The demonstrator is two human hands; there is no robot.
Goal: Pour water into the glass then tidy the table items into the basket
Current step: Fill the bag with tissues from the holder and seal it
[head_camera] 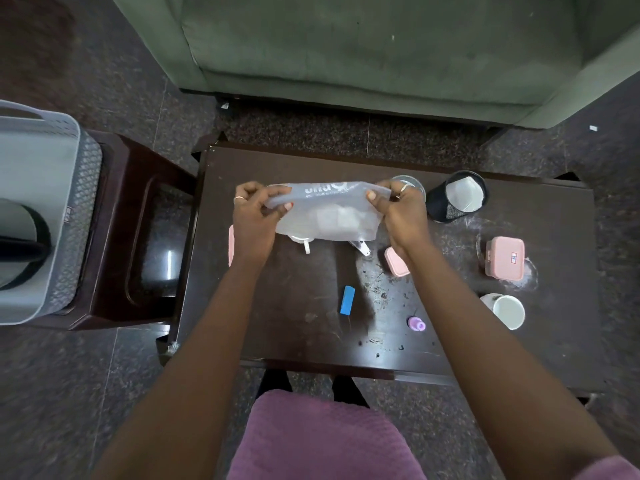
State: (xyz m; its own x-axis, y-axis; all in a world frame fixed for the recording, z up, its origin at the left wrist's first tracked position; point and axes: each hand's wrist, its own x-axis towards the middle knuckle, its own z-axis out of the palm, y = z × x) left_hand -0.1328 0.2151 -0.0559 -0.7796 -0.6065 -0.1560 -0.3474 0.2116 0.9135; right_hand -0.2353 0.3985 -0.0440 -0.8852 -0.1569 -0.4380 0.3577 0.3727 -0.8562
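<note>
Dim and soft, lit from overhead. Glints pale off the table (294, 306) toward its front edge and off the stool (168, 265). Casts faint, loose shadows mid-surface. Bends outward at the frame edges. Blurs slightly throughout, most in the corners.

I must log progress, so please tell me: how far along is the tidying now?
Done: a dark-handled jug sits in the basket; water in the glass cannot be judged. In hand: left hand and right hand pinch the plastic pouch over the table. Left: blue block, purple bottle, white mug, pink box, mesh holder.
</note>
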